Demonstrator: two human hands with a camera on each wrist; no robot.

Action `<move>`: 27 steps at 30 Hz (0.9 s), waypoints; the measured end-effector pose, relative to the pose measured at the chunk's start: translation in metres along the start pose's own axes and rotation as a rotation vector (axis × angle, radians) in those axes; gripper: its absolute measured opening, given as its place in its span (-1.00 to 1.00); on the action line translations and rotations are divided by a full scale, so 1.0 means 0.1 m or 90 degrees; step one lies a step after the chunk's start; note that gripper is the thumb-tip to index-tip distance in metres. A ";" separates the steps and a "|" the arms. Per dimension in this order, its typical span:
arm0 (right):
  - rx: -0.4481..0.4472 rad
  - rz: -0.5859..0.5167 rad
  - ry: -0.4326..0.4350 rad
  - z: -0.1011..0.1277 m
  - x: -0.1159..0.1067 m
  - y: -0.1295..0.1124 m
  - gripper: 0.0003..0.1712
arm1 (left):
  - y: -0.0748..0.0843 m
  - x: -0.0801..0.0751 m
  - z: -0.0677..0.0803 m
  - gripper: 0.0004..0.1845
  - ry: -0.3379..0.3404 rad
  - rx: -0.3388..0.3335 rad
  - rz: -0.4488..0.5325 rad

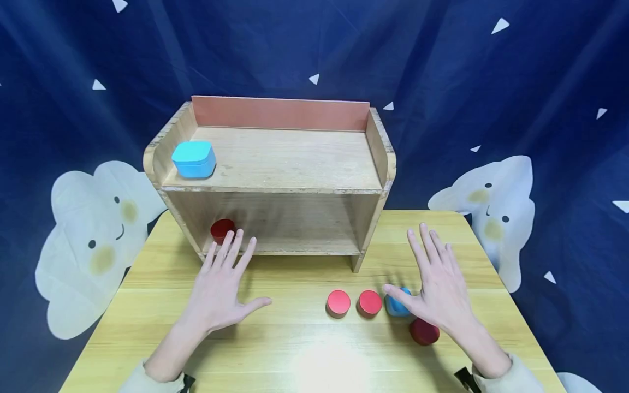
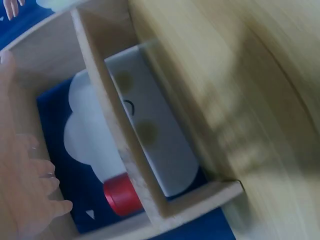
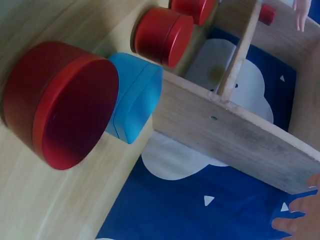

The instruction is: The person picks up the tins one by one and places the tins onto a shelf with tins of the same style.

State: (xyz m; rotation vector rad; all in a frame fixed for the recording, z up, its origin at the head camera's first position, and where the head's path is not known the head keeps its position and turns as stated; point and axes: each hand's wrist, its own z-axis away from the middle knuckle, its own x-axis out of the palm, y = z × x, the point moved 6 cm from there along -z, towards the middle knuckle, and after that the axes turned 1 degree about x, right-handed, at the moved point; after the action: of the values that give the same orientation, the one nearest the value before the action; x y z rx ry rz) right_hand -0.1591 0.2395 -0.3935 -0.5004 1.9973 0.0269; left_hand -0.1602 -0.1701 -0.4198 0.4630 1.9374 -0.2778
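My left hand [image 1: 221,292] hovers with fingers spread in front of the wooden shelf [image 1: 272,191], holding nothing. Just past its fingertips, a red round tin [image 1: 222,229] stands on the lower board at the left. A blue tin [image 1: 194,160] with rounded corners sits on the top board, also at the left. My right hand [image 1: 439,289], fingers spread and holding nothing, is over the table's right side. Beneath it are a second blue tin [image 3: 134,97], partly hidden by the thumb in the head view, and a dark red round tin [image 3: 62,105]. Two red tins [image 1: 338,303] stand left of these.
The wooden table [image 1: 275,338] carries the shelf at its back left, with a raised reddish back panel [image 1: 280,113] on top. Behind hangs a dark blue curtain [image 1: 442,65] with white triangles and smiling clouds. Bright glare lies on the table's front middle.
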 end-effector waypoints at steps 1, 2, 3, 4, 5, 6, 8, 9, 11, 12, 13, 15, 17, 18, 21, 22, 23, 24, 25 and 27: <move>0.002 -0.011 0.002 -0.01 0.00 0.00 0.36 | -0.03 0.00 0.01 0.32 0.002 -0.001 0.004; 0.004 -0.023 0.004 -0.01 0.01 0.00 0.36 | -0.06 0.00 0.02 0.31 0.005 -0.002 0.011; 0.006 -0.035 0.006 -0.02 0.01 0.00 0.36 | -0.08 -0.01 0.03 0.30 0.009 -0.004 0.018; 0.007 -0.049 0.011 -0.03 0.01 0.00 0.36 | -0.11 -0.02 0.05 0.28 0.016 -0.008 0.029; 0.008 -0.066 0.014 -0.03 0.02 0.00 0.36 | -0.14 -0.04 0.06 0.26 0.021 -0.014 0.040; 0.010 -0.083 0.018 -0.04 0.02 0.00 0.36 | -0.17 -0.06 0.08 0.25 0.026 -0.021 0.048; 0.014 -0.118 0.025 -0.05 0.04 0.01 0.35 | -0.23 -0.12 0.12 0.22 0.046 -0.033 0.067; 0.019 -0.136 0.027 -0.05 0.04 0.01 0.34 | -0.26 -0.15 0.14 0.21 0.059 -0.039 0.075; 0.027 -0.173 0.032 -0.06 0.06 0.02 0.32 | -0.32 -0.21 0.17 0.20 0.080 -0.053 0.093; 0.032 -0.189 0.035 -0.07 0.07 0.03 0.31 | -0.36 -0.24 0.19 0.20 0.093 -0.059 0.099; 0.034 -0.204 0.040 -0.07 0.08 0.03 0.29 | -0.39 -0.27 0.20 0.20 0.108 -0.063 0.111; 0.038 -0.226 0.054 -0.08 0.09 0.02 0.26 | -0.47 -0.32 0.25 0.18 0.131 -0.079 0.132; 0.035 -0.253 0.073 -0.10 0.09 0.01 0.22 | -0.55 -0.36 0.29 0.15 0.163 -0.092 0.154; 0.033 -0.269 0.083 -0.11 0.09 0.01 0.20 | -0.59 -0.39 0.31 0.13 0.182 -0.097 0.165; 0.023 -0.329 0.110 -0.16 0.09 -0.01 0.16 | -0.70 -0.44 0.36 0.04 0.245 -0.104 0.209; 0.021 -0.352 0.116 -0.18 0.10 -0.02 0.14 | -0.74 -0.45 0.37 0.00 0.263 -0.106 0.219; 0.019 -0.376 0.121 -0.20 0.10 -0.03 0.14 | -0.77 -0.46 0.38 -0.03 0.278 -0.109 0.231; 0.019 -0.395 0.126 -0.22 0.11 -0.03 0.13 | -0.80 -0.47 0.39 -0.06 0.292 -0.115 0.244; 0.021 -0.414 0.131 -0.24 0.12 -0.04 0.12 | -0.84 -0.47 0.40 -0.08 0.304 -0.124 0.257; 0.030 -0.452 0.141 -0.27 0.14 -0.05 0.07 | -0.90 -0.47 0.41 -0.13 0.324 -0.137 0.289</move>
State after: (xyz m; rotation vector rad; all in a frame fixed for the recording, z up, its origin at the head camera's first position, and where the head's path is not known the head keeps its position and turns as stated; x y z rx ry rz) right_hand -0.1856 0.2235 -0.3916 -1.1944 1.9187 -0.5310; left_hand -0.1497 -0.2759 -0.3946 0.8707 2.2436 0.3732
